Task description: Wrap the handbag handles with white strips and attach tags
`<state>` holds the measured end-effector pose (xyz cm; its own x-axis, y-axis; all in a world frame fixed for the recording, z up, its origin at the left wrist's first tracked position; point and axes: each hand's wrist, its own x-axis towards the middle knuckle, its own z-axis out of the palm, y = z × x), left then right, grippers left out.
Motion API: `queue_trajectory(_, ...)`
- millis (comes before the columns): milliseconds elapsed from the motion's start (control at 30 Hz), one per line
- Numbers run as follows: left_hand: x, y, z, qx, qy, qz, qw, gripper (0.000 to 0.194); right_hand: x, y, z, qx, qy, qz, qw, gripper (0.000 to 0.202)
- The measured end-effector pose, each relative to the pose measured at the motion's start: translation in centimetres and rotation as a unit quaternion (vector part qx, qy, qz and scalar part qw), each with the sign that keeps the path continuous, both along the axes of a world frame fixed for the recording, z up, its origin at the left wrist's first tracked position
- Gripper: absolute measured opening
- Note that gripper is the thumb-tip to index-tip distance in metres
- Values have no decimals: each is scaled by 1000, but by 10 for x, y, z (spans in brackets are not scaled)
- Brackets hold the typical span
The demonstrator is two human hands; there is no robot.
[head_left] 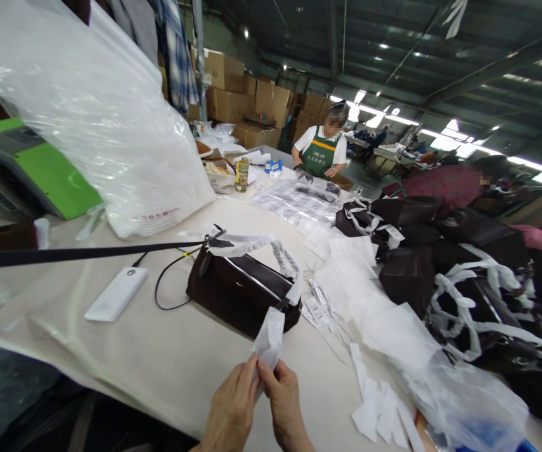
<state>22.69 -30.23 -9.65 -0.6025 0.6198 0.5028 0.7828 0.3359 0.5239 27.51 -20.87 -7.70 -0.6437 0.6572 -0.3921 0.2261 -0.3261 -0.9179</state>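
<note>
A dark brown handbag (238, 285) lies on the pale tabletop, its handle (278, 254) wrapped in white paper. At the bag's near right end, a strip of white tissue paper (270, 333) runs down toward me. My left hand (233, 402) pinches this strip from the left. Thumb and fingers of my right hand (280, 392) press on it from the right, close against the left. Whether a strap lies inside the paper is hidden. Off to the left stretches a long black strap (87, 251) from the bag's far left end.
A white power bank (116, 295) with a black cable lies left of the bag. Paper hang tags (320, 307), white paper sheets (346, 276) and cut strips (384, 408) spread rightward. Dark bags (478, 282) are piled at right. A large plastic bag (125, 138) bulges at left. Across the table stands a person (322, 150).
</note>
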Motion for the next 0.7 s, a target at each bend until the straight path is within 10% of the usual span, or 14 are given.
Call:
queue_trajectory(400,-3,-1,-42,-23,-257,8,966,40,-1,5,-26,56,3,12,998,43)
queue_trajectory(700,-19,17,-17,77,-625,-7,777,34,4,17,-69,84,10,0,996,59)
